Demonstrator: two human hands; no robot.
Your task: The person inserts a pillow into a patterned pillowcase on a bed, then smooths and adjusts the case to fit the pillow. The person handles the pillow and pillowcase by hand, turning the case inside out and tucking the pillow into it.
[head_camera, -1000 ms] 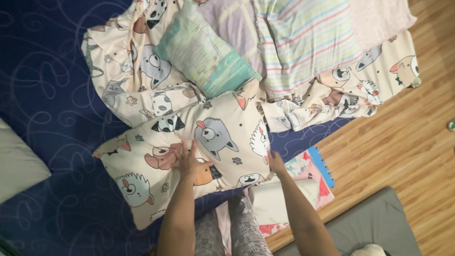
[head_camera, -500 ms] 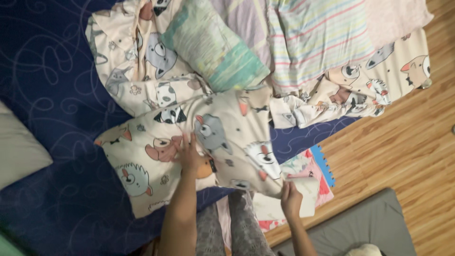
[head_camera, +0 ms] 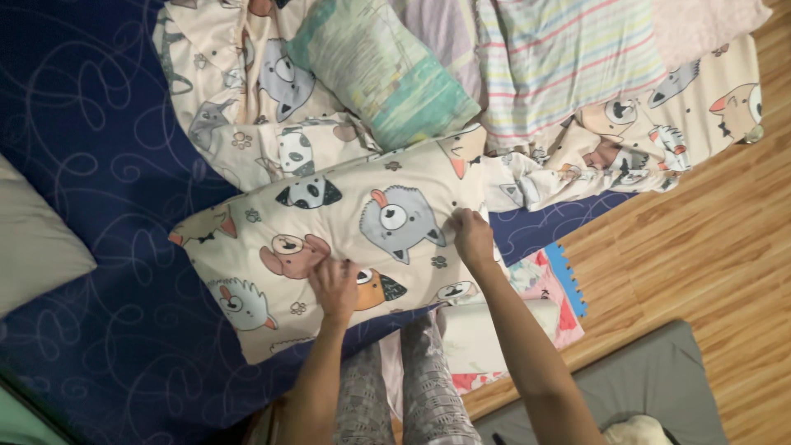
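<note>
A cream pillow [head_camera: 329, 247] printed with cartoon animals lies on the dark blue bed sheet [head_camera: 91, 140] in front of me. My left hand [head_camera: 335, 288] rests flat on its near edge, fingers spread. At the pillow's right end, my right hand [head_camera: 472, 236] pinches the fabric of the pillow case. My legs in grey patterned trousers [head_camera: 412, 371] show below the pillow.
A matching animal-print quilt [head_camera: 247, 99] lies bunched behind the pillow. On it sit a green pillow [head_camera: 383, 70] and a striped pillow [head_camera: 568, 58]. A grey pillow [head_camera: 33, 239] is at the left. Wooden floor [head_camera: 709, 247], a colourful foam mat [head_camera: 552, 305] and a grey mat [head_camera: 659, 387] lie to the right.
My right hand rose from the pillow's lower right corner to its right end and gripped the case. The pillow now lies flatter and straighter. My left hand slid slightly toward me.
</note>
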